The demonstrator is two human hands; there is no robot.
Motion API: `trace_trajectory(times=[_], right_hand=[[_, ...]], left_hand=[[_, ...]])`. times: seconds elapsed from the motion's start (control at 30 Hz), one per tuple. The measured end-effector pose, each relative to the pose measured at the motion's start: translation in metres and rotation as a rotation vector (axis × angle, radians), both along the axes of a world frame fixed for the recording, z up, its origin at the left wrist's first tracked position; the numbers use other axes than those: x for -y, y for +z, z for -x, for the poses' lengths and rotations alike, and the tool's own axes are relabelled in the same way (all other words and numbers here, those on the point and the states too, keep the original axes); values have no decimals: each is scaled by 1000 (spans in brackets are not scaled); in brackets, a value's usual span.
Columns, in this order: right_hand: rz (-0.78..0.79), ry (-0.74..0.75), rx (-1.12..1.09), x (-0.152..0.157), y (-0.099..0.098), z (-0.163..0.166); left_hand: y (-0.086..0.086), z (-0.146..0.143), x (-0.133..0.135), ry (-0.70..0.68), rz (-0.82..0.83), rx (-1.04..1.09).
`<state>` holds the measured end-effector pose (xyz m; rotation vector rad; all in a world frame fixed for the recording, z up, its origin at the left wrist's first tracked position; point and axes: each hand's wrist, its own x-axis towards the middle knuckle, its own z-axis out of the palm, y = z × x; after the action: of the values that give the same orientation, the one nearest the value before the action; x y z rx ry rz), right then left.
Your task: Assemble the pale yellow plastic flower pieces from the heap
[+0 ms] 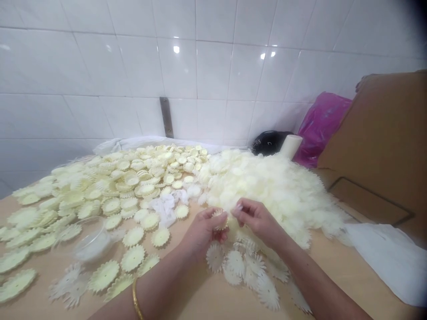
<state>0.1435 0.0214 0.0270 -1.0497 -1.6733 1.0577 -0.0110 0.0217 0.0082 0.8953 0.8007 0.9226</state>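
Observation:
My left hand [208, 226] is closed around a small pale-yellow disc with a scalloped edge [220, 218], held just above the table. Close beside it, my right hand [258, 218] pinches a thin whitish petal-edged piece [237, 209] between thumb and fingertips; its exact shape is partly hidden. Below both hands lie several loose, thin white flower-shaped pieces [235, 263]. To the left spreads a large heap of thicker pale-yellow scalloped discs [133, 178], many stacked. Right behind my hands rises a fluffy mound of thin cream flower-shaped pieces [260, 178].
A clear round tub [91, 242] with white contents stands left on the tan table [187, 289]. At the back right are a black object [270, 141], a cream cylinder [291, 146], a magenta plastic bag [322, 124] and a cardboard box [383, 146]. White sheeting [387, 262] lies right.

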Motion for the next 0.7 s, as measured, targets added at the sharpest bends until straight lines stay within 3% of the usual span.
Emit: trace_trajectory(times=[0.1,0.3,0.4,0.47,0.7], right_hand=[[-37,-73,48,1,-2,0],[-338,-459,376,-1,-10,-1],[-411,-511,392,-1,-10,-1],[-380,-464,342,1,-7,0],[-55,-101,137,10,4,7]], left_hand=[[-1,1,-1,6,-8,4],[-2,0,-3,18,8,-22],[-3,-1,-2,35,-3,-79],[-3,-1,-2,49,-25,-109],[-6,0,-1,95,-78,-191]])
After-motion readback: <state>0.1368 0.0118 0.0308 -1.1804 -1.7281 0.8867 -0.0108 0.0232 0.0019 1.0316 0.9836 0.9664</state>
